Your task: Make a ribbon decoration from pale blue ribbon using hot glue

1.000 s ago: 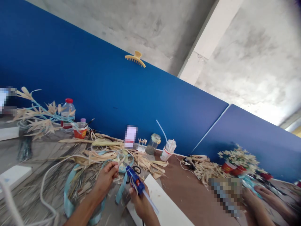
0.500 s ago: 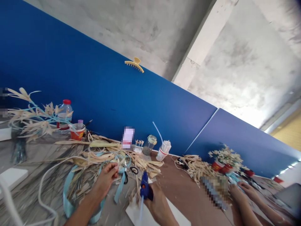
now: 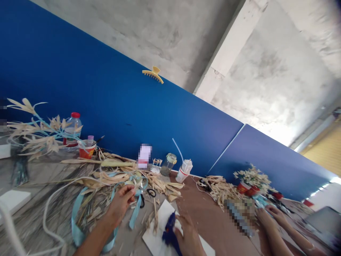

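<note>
Blue glue gun (image 3: pixel 170 231) has just been brought down low over the white board (image 3: pixel 152 241), near the board's right side. The right hand (image 3: pixel 188 236) is closed on it, but blur hides how tight. That puts the gun away from the pale bit (image 3: pixel 137 185) that the left hand (image 3: pixel 119 204) seems to pinch, thumb and finger together. This hand has hardly moved. Scissors (image 3: pixel 155 194) lie just beside it, with light blue ribbon (image 3: pixel 76 227) near. Dry husks (image 3: pixel 166 189) lie toward the back edge of the bench (image 3: pixel 198 206).
</note>
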`<state>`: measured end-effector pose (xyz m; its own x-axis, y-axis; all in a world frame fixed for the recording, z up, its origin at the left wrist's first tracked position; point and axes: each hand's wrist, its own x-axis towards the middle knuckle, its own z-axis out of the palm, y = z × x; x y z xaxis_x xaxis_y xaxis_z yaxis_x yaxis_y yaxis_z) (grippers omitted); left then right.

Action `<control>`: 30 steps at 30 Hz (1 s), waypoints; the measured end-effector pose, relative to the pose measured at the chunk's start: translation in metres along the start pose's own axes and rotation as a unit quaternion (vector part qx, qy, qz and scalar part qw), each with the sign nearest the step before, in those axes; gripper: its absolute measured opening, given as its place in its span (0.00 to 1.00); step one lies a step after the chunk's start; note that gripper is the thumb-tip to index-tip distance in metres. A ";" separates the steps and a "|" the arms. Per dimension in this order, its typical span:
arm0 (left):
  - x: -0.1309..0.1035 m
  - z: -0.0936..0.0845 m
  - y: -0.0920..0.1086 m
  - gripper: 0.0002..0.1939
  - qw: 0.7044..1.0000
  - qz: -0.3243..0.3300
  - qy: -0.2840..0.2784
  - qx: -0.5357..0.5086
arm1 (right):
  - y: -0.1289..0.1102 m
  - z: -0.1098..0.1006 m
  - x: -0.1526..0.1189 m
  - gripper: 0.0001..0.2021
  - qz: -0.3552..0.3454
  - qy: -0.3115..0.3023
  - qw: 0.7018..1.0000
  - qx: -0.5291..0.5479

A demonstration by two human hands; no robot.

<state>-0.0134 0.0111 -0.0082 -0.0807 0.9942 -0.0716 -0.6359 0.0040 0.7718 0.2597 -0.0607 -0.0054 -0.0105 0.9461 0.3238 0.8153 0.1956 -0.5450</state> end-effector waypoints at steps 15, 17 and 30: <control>0.005 -0.005 -0.005 0.15 0.996 0.037 0.013 0.078 | -0.122 0.113 0.060 0.16 -0.048 0.006 0.949 0.312; 0.006 -0.007 -0.006 0.15 0.993 0.051 0.021 0.106 | -0.123 0.114 0.058 0.17 -0.049 0.011 0.946 0.321; 0.007 -0.009 -0.006 0.12 0.973 0.104 0.045 0.202 | -0.132 0.113 0.050 0.17 -0.048 0.040 0.952 0.301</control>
<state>-0.0170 0.0167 -0.0185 -0.2543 0.9644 0.0721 -0.2455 -0.1365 0.9597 0.0863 -0.0105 -0.0047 -0.0046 0.8990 0.4380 0.3334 0.4143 -0.8469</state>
